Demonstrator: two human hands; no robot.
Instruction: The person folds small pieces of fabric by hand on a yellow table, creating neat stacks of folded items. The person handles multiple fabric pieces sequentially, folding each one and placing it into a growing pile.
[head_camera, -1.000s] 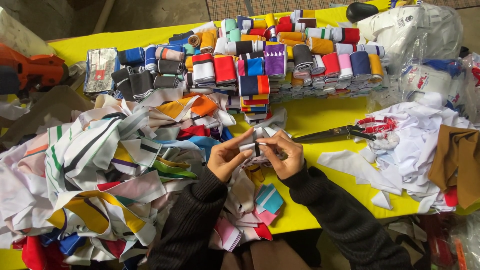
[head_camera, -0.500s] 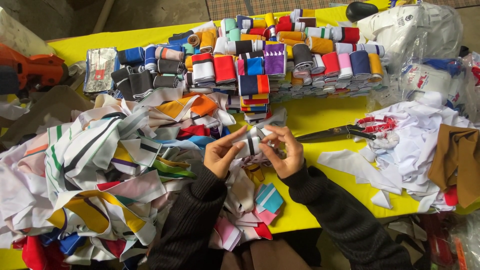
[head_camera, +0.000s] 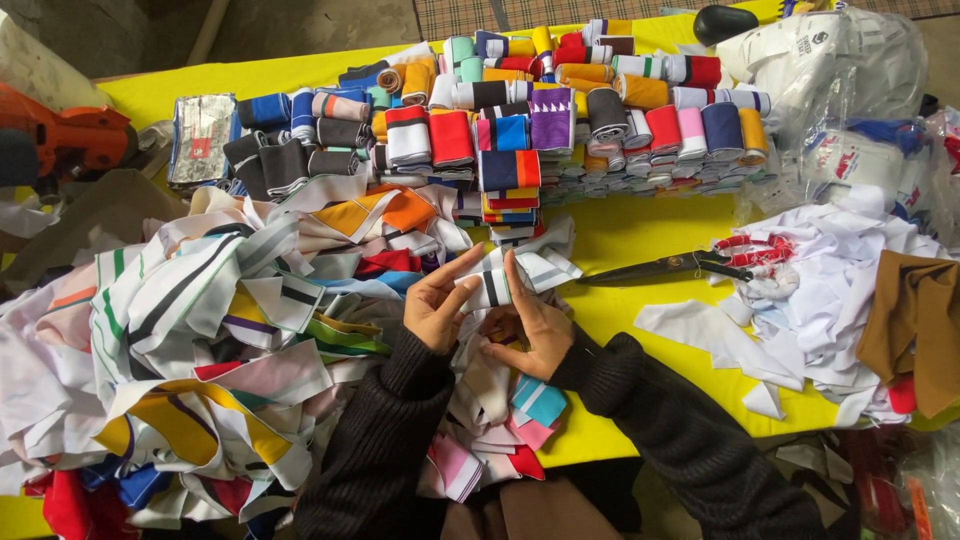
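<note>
Striped strip (head_camera: 497, 288): a white knit band with a dark stripe, held up between both hands just above the yellow table (head_camera: 640, 235), at the near edge of the loose heap.
Orange tool (head_camera: 75, 135): far left, well apart from the hands.
Loose heap (head_camera: 200, 330): tangled striped collar pieces, left of the hands and touching the left sleeve.
Left hand (head_camera: 437, 305): fingers raised, thumb and fingertips pressed onto the strip's left end.
Right hand (head_camera: 535, 325): fingers closed on the strip's right side, pinching it against the thumb.
Handling: looks light, soft and floppy, not fragile; it would sag unless held at both ends, so the short edges seem the best places to grip.
Rolled bands (head_camera: 560, 110): tidy rows of many colours beyond the hands.
Scissors (head_camera: 665, 267): lying flat to the right, near the right hand but not touching.
White scraps (head_camera: 820, 290): piled far right, beside a brown cloth (head_camera: 915, 310).
</note>
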